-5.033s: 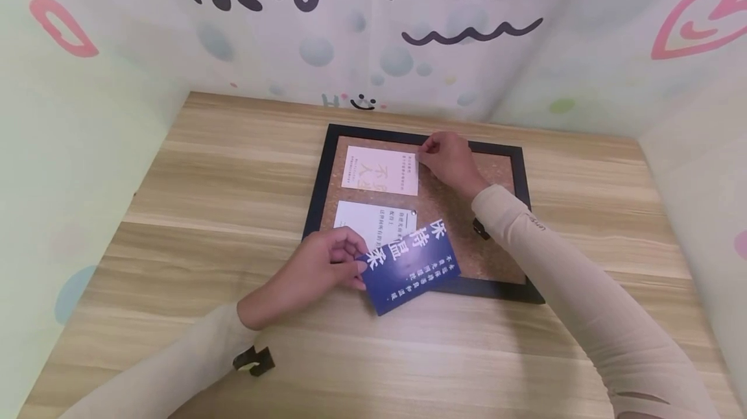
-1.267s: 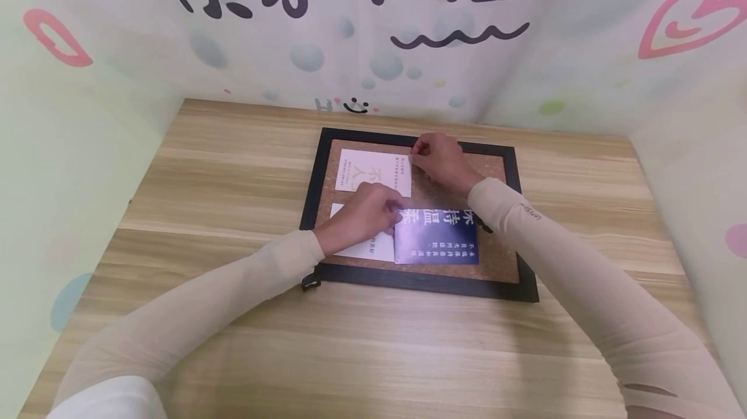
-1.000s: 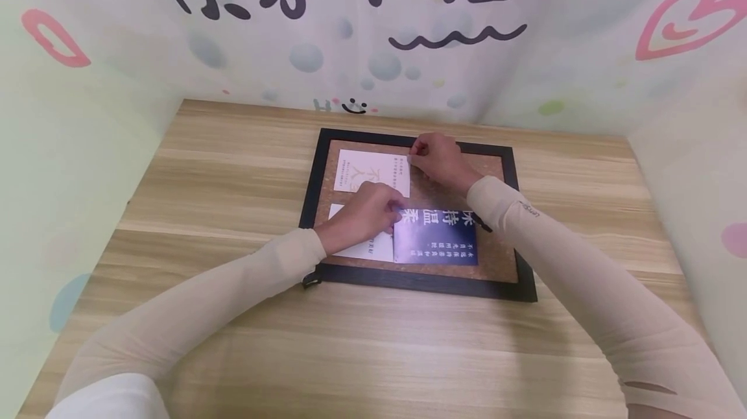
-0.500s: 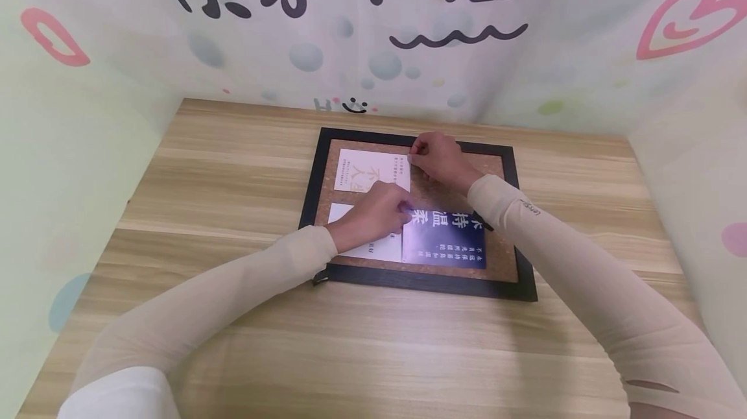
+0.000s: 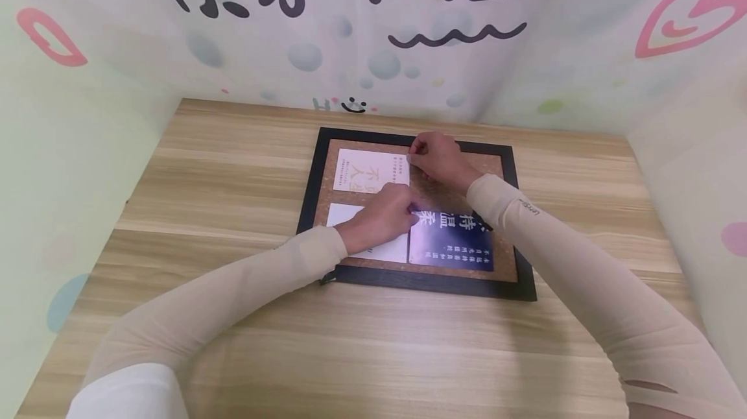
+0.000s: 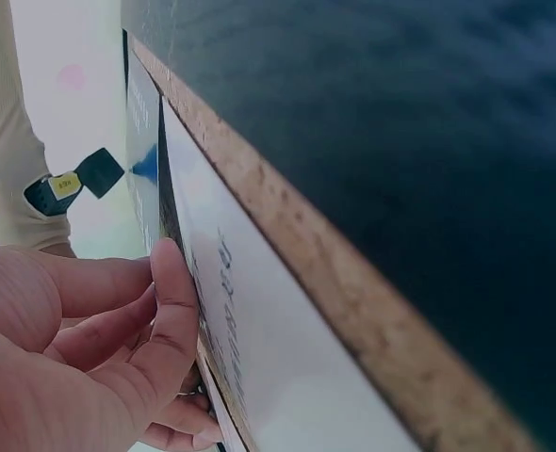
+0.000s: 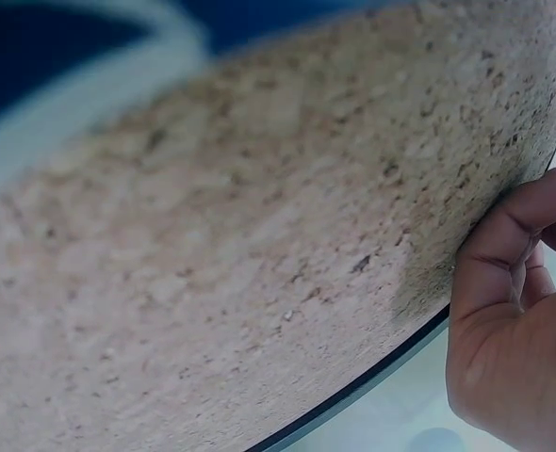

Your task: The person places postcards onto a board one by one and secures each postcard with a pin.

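A cork board [image 5: 504, 253] in a black frame lies flat on the table. My left hand [image 5: 382, 218] pinches the upper left corner of a blue card [image 5: 452, 250] with white writing, lying over the board's lower right part. Its fingertips also show in the left wrist view, above a white card [image 6: 269, 330]. My right hand [image 5: 440, 159] has its thumb and finger pinched at the upper right corner of another white card [image 5: 358, 169]; whether they hold a pin there is hidden. The lower white card [image 5: 382, 250] is partly covered by my left hand.
The wood-grain table [image 5: 373, 354] runs around the frame. Behind it rises a patterned white backdrop [image 5: 233, 62], with pale walls on both sides. A black strap piece [image 5: 329, 278] hangs at my left wrist.
My left hand has brought the blue card from in front of the board onto it, straightened it, and lately slid it slightly right. My right hand stays at the upper white card's corner.
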A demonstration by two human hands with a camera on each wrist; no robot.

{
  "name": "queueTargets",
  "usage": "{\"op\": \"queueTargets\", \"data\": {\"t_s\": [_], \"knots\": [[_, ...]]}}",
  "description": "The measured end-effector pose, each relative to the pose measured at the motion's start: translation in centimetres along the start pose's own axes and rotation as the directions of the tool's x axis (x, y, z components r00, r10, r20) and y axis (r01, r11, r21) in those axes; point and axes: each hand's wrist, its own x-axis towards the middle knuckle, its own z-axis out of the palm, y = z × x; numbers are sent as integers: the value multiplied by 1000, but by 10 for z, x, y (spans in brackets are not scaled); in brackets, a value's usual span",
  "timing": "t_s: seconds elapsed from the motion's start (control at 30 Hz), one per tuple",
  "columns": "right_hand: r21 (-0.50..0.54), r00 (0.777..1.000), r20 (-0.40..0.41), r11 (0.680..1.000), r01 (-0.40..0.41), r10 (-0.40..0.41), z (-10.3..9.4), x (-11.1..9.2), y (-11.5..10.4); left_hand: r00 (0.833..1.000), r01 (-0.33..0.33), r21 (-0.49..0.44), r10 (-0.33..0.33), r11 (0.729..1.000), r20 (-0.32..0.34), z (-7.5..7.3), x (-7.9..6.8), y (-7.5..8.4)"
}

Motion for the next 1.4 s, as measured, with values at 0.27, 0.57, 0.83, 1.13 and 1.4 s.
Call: {"op": "queueTargets", "data": {"t_s": [0.27,0.57,0.83,1.13,1.4], "knots": [[-4,1000,-6,1000,-2,2,1,-1,-2,1000,-26,23,26,999,4,-5,-6,14],[-11,1000,-8,1000,-6,6,2,-1,-1,999,-50,49,49,998,23,-3,-2,15],[-10,1000,-1,1000,-12,12,2,0,0,997,-53,120,45,991,70,-4,-11,18],[-5,1000,0,1000,-5,5,2,0,1,991,-119,263,97,957,96,-1,-23,21],[0,1000,-3,1000,2,-2,1,1,1,985,-141,370,94,918,142,1,-34,25]]}}
